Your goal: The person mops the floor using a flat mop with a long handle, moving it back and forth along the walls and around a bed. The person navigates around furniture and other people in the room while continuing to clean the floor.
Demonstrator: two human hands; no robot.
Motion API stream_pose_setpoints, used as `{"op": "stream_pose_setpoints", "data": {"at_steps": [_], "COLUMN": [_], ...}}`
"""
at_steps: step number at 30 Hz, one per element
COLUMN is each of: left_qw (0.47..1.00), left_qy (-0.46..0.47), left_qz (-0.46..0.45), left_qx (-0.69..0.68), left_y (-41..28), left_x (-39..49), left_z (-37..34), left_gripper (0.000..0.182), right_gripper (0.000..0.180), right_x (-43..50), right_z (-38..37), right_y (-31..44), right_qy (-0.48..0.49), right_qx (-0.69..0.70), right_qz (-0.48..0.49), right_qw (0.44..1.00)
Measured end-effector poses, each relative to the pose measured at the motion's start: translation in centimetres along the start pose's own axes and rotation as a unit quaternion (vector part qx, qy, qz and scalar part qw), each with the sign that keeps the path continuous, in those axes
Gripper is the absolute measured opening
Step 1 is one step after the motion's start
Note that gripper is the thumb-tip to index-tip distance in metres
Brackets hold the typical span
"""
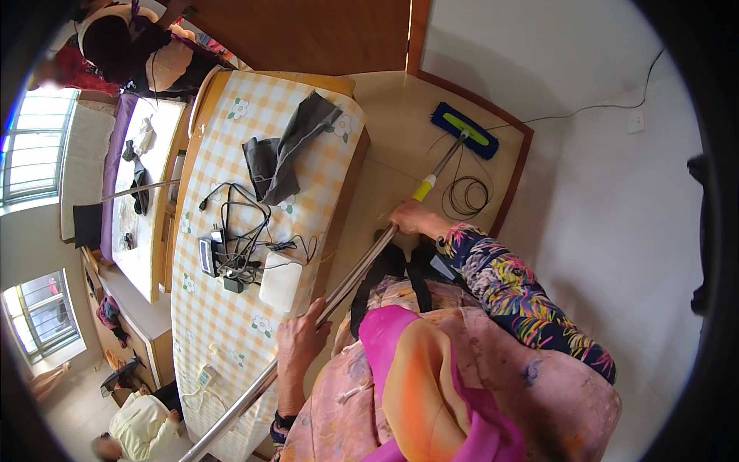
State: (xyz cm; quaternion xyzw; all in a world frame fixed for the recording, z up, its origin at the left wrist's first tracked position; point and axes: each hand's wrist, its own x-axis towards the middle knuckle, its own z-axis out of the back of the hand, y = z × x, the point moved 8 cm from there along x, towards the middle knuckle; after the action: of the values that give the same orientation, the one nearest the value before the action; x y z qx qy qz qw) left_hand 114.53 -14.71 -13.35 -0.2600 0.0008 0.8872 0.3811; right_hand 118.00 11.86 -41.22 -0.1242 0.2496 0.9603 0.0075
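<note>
A flat floor mop with a blue mop head (pixel 488 146) rests on the tiled floor beside the skirting board. Its metal pole (pixel 359 270) runs diagonally down across the view, past the edge of the checked table. My right hand (pixel 413 217) grips the pole just above its lime-green collar (pixel 424 189). Farther up the pole, closer to my body, my left hand (pixel 302 341) is closed around it next to the table edge. A black cable (pixel 469 196) lies coiled on the floor below the mop head.
A checked, flowered tablecloth (pixel 231 323) carries grey cloth (pixel 288 151), tangled black cables (pixel 245 219) and a white box-shaped device (pixel 281 282). A wooden door (pixel 312 34) and a white wall (pixel 600 173) bound the floor. People (pixel 141 424) are at the left, near another table (pixel 138 254).
</note>
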Motion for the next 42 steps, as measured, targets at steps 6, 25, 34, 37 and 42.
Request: {"op": "stream_pose_setpoints", "data": {"at_steps": [6, 25, 34, 37, 42], "left_qw": [0.991, 0.96, 0.888, 0.89, 0.876], "left_qy": [-0.027, -0.199, -0.281, -0.259, -0.26], "left_qz": [0.129, 0.139, -0.004, -0.008, -0.093], "left_qx": [0.011, 0.141, 0.364, 0.375, 0.395], "left_y": [6.5, 2.7, -3.4, -3.5, -6.3], "left_x": [-4.5, -9.8, -11.1, -10.4, -7.0], "left_z": [1.3, 9.8, 20.8, 23.1, 20.3], "left_gripper": [0.036, 0.03, 0.036, 0.036, 0.036], "right_gripper": [0.019, 0.026, 0.022, 0.023, 0.027], "right_x": [-0.8, -3.6, -4.0, -3.6, -4.5], "right_z": [3.7, 12.1, 15.5, 15.2, 9.7], "right_y": [7.9, 5.2, 8.1, 9.1, 6.6], "right_qy": [-0.004, -0.098, -0.289, -0.306, -0.281], "right_qx": [-0.018, 0.08, 0.178, 0.194, 0.243], "right_qz": [0.1, 0.095, 0.083, 0.058, 0.05], "right_qw": [0.995, 0.987, 0.937, 0.93, 0.927]}}
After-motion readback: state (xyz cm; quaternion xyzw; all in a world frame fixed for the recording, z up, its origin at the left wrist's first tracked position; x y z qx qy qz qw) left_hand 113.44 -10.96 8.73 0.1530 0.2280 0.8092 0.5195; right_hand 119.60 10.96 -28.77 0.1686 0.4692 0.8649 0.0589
